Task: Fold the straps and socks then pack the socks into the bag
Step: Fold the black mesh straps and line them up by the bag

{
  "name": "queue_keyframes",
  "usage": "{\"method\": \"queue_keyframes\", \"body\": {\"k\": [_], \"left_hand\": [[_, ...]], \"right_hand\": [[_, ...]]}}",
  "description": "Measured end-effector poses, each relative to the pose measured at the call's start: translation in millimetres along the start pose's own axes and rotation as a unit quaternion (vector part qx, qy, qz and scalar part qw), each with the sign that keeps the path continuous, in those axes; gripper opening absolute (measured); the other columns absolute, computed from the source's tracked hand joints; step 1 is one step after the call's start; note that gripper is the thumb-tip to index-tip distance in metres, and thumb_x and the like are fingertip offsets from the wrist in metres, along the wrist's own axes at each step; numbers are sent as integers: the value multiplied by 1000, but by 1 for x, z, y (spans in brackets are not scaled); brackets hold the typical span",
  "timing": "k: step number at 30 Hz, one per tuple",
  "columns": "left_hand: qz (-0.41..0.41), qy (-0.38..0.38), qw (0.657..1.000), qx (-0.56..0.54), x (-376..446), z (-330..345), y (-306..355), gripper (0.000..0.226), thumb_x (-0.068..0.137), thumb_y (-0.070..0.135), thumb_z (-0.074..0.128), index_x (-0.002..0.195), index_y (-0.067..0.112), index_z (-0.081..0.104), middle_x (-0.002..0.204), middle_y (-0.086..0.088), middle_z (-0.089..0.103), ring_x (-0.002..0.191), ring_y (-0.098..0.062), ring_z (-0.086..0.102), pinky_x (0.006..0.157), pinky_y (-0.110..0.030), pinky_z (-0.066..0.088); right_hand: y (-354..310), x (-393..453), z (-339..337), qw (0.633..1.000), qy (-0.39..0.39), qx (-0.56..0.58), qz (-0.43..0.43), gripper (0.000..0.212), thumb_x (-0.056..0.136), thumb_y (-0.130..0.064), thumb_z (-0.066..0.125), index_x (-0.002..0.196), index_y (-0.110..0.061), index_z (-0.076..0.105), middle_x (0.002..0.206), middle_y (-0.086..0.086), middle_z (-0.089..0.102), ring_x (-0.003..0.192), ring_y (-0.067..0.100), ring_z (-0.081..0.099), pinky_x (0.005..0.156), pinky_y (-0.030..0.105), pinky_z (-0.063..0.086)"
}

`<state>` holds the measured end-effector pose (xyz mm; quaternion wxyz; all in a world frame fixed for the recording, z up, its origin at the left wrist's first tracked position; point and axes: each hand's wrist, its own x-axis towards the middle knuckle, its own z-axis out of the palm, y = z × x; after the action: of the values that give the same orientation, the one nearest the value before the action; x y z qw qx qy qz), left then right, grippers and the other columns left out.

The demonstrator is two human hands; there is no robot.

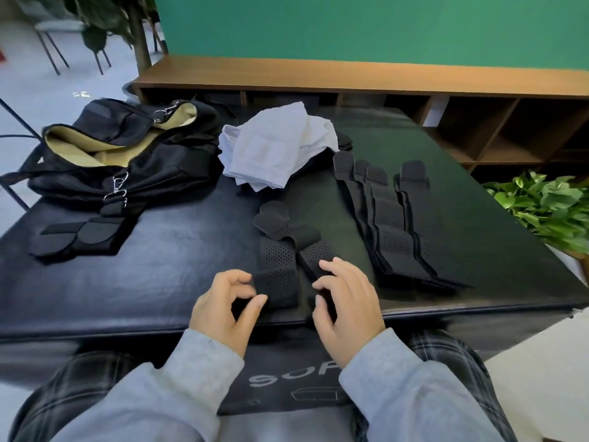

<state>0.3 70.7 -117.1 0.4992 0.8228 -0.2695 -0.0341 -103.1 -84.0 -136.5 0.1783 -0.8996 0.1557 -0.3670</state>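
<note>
Two black perforated straps lie side by side at the near edge of the black padded table (pixel 134 282), directly in front of me, and both are under my hands. My left hand (pixel 223 306) holds the near end of the left strap (pixel 276 266), thumb and forefinger curled and pinching its near-left corner. My right hand (pixel 345 303) rests on the near end of the right strap (pixel 314 250), fingers bent over it and thumb tucked at its near edge; whether the thumb actually grips the fabric I cannot tell. The far ends of these straps carry rounded tabs that overlap each other toward the table's middle. To the right, just beside the right strap, a row of flat straps (pixel 395 224) lies laid out lengthwise, overlapping one another, rounded tabs at the far end. A pile of white socks (pixel 271 148) sits at the far middle of the table, loosely heaped. Left of the socks, touching or nearly touching them, the black bag (pixel 127 154) lies open with its tan lining showing and metal clips on its near side. Near the bag, at the left, a small stack of folded straps (pixel 79 237) rests on the table. Both my sleeves are grey; plaid trousers show below. A dark sheet printed with the letters "SOP" (pixel 287 374) lies across my lap. A wooden shelf unit (pixel 350 74) stands beyond the table against a green wall, and a leafy plant (pixel 541 205) stands at the right.
</note>
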Motion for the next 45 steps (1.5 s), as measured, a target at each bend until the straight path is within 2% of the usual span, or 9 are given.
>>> {"method": "queue_keyframes", "body": {"k": [6,9,17,22,27,32,36,39,45], "left_hand": [[27,14,998,52,1,0,-1,37,79,17,71,81,41,43,80,18,59,87,-16,59,78,-31,42],[53,6,994,97,2,0,3,36,82,19,67,87,46,44,81,24,51,84,-13,54,77,-29,39],[49,3,992,116,6,1,2,22,87,10,55,97,27,64,83,26,43,85,-9,48,80,-26,34],[156,29,975,154,9,3,-7,26,81,30,42,86,26,67,72,23,39,76,-10,45,64,-32,44],[155,31,975,156,8,6,-12,32,78,49,47,88,26,67,100,11,58,96,-9,44,74,-36,47],[180,-3,960,212,9,7,-14,42,69,62,48,91,29,62,114,9,63,109,-6,45,80,-34,39],[184,-1,955,233,11,8,-15,42,69,63,46,90,30,61,112,12,64,108,-4,45,79,-31,39],[190,2,953,235,12,8,-16,41,70,63,46,89,31,60,109,14,64,106,-3,45,78,-30,38],[206,13,952,224,12,7,-15,36,67,63,48,87,34,55,103,16,63,100,-2,46,75,-30,37]], "right_hand": [[-21,-8,11,995,-52,2,-88,34,82,-18,52,116,-23,55,134,3,51,127,19,46,105,29,34],[-24,-9,13,995,-72,-43,-58,39,85,-27,49,123,-20,53,136,2,51,122,17,50,107,33,32],[-23,-9,12,994,-74,-82,-24,42,85,-32,47,119,-12,59,128,3,58,125,22,50,102,35,34],[-23,-9,10,996,-59,-57,-20,37,84,-32,48,112,-14,64,122,-1,61,121,19,52,102,29,33],[-22,-8,8,998,-54,-9,-4,33,85,-29,48,113,-17,61,123,-4,59,118,13,51,101,24,32],[-20,28,-11,1000,-5,20,-7,28,84,-22,48,108,-18,61,128,3,52,122,20,44,101,31,35],[-20,58,-14,988,-132,-76,-5,32,87,-36,43,111,-30,64,148,3,36,141,24,18,111,42,19],[-16,70,-9,957,-268,-101,31,36,95,-40,44,130,-38,50,157,-7,12,145,15,-3,116,40,0],[-15,73,-2,937,-253,-195,142,57,94,-50,37,146,-42,15,154,1,19,136,25,20,107,40,24]]}}
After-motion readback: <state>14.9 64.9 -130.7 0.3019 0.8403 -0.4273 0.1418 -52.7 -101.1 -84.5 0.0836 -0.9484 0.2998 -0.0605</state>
